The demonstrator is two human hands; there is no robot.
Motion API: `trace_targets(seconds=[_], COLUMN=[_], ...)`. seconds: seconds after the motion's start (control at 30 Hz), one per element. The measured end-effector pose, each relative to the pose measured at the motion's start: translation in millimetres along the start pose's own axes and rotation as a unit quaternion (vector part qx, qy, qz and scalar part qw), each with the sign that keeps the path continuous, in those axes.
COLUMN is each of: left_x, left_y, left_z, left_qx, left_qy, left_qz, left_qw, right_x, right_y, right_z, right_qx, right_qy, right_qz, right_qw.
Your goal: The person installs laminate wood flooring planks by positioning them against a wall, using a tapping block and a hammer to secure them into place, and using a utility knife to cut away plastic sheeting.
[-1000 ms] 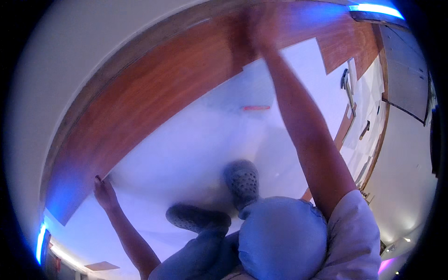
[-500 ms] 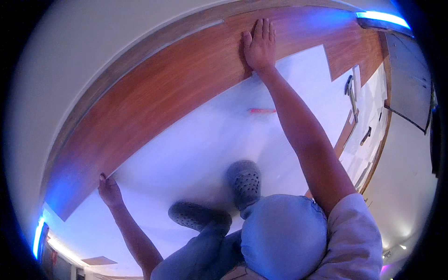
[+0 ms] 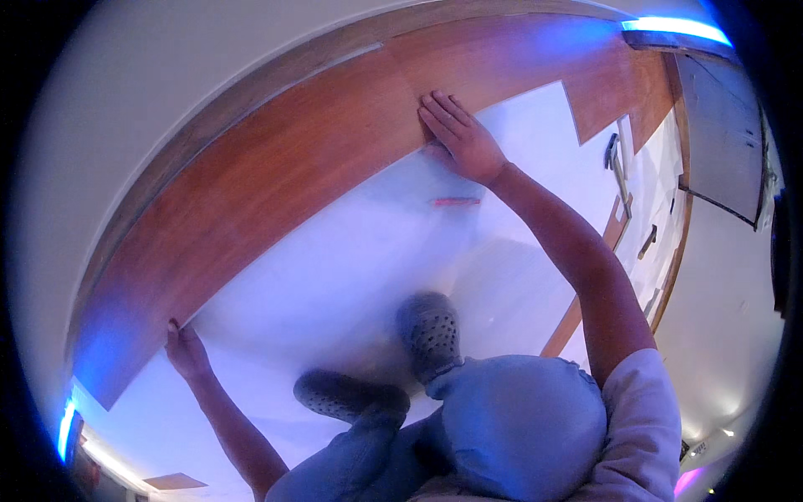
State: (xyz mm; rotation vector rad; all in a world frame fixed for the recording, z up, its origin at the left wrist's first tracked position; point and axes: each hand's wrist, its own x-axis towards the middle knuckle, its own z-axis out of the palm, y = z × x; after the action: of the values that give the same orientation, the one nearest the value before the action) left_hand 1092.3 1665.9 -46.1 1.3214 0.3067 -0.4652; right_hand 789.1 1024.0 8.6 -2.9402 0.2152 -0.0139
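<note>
A long reddish-brown wood floor plank (image 3: 251, 205) lies along the wall, over a white underlay sheet (image 3: 335, 243). My left hand (image 3: 189, 353) pinches the plank's near edge towards its left end, the thumb on top. Farther right, my right hand (image 3: 465, 140) is open, its fingers laid flat across the near edge of the boards close to an end joint. Under its wrist side, the palm hangs over the white sheet. A thin red, pencil-like object (image 3: 456, 202) lies on the sheet just below that hand.
A hammer-like tool (image 3: 617, 167) and a small dark tool (image 3: 648, 241) lie to the right, beside a narrow board strip (image 3: 562, 330). Laid boards (image 3: 594, 92) end in steps at the far right. My dark clogs (image 3: 428, 330) rest on the sheet. A pale wall (image 3: 159, 92) borders the plank.
My right hand has slid back towards me to the plank's near edge, its fingers turning leftward. My left hand keeps its hold on the edge, and the view has shifted slightly.
</note>
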Motion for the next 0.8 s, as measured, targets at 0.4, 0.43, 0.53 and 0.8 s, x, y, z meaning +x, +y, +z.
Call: trace_targets(seconds=[0.4, 0.43, 0.53, 0.8], left_x=[1, 5, 7, -4], left_y=[2, 2, -2, 6], left_z=[7, 4, 1, 30], left_qx=[-0.094, -0.098, -0.109, -0.076], left_qy=[-0.039, -0.055, -0.061, -0.064], left_qz=[0.018, 0.02, 0.029, 0.04], left_qw=[0.995, 0.994, 0.992, 0.994], right_x=[-4, -2, -1, -6], right_y=[12, 11, 13, 20], right_z=[15, 13, 18, 26], right_qx=[-0.039, -0.039, -0.041, -0.057], right_qy=[0.061, 0.064, 0.068, 0.066], right_qz=[-0.006, -0.002, -0.01, -0.002], right_qw=[0.997, 0.997, 0.997, 0.996])
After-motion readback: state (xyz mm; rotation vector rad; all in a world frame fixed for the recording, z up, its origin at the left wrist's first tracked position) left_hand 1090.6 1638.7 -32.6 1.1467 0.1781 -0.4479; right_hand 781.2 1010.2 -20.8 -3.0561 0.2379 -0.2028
